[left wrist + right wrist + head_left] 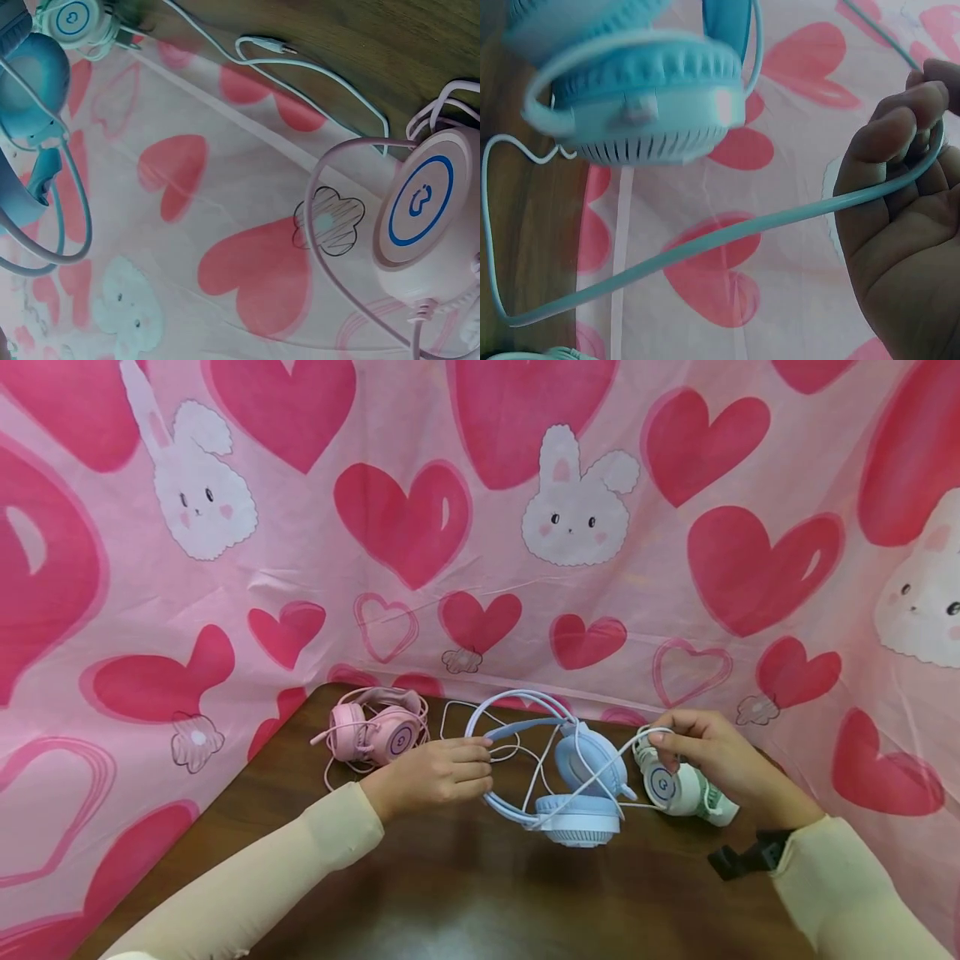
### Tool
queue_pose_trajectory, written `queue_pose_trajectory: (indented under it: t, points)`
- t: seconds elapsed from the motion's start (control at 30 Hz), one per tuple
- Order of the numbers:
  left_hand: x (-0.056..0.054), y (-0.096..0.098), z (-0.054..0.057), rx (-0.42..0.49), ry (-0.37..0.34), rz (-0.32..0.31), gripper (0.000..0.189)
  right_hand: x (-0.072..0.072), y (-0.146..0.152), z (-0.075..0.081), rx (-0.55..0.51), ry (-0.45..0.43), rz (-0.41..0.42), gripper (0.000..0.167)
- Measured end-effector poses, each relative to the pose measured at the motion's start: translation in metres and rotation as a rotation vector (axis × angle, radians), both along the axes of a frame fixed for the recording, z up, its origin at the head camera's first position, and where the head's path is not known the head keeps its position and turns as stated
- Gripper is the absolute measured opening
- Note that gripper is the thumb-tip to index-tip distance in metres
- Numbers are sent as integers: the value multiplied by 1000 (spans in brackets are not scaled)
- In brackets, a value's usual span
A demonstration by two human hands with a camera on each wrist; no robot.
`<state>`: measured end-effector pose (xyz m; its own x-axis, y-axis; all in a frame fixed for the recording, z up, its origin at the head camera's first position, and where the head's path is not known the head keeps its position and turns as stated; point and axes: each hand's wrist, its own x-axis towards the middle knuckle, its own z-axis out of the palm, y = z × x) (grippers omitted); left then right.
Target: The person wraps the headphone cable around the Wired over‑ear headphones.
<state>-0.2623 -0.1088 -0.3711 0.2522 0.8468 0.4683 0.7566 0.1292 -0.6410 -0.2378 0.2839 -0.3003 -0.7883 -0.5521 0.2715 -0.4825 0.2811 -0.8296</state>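
A light blue headset [579, 814] with white ear-cup shells is held up over the table, tilted on its side. My left hand [441, 772] grips its headband. On the other side, my right hand [708, 750] pinches the white cable, which loops across the ear cups. In the right wrist view the cable [705, 238] passes through the curled fingers of the right hand [911, 255], with the ear cups [652, 105] beyond. Only the edge of the blue headset [34, 90] shows in the left wrist view, and the left hand is out of that frame.
A pink headset [397, 739] with its own cable lies at the back left. Behind the right hand lies a white and green headset [678, 789]. The brown wooden table [450, 893] meets a pink heart-patterned cloth [480, 560]. A cable plug [277, 46] lies on the wood.
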Motion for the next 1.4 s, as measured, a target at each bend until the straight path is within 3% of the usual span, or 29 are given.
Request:
queue_pose_trajectory:
  t: [0.23, 0.5, 0.63, 1.0, 1.4]
  points:
    - [8, 5, 2, 4, 111, -57, 28, -9, -3, 2, -8, 1, -70, 8]
    - [18, 8, -2, 0, 136, -84, 37, -18, -14, 5, 29, 8, -103, 7]
    - [22, 10, 1, 6, 146, -114, 31, -24, -15, 4, 55, 1, -128, 10]
    - [31, 13, 9, -10, 143, -164, 25, -42, -10, -12, -8, -19, -43, 9]
    - [37, 16, 20, -4, 171, -198, 24, -48, -9, -17, -60, -15, 16, 13]
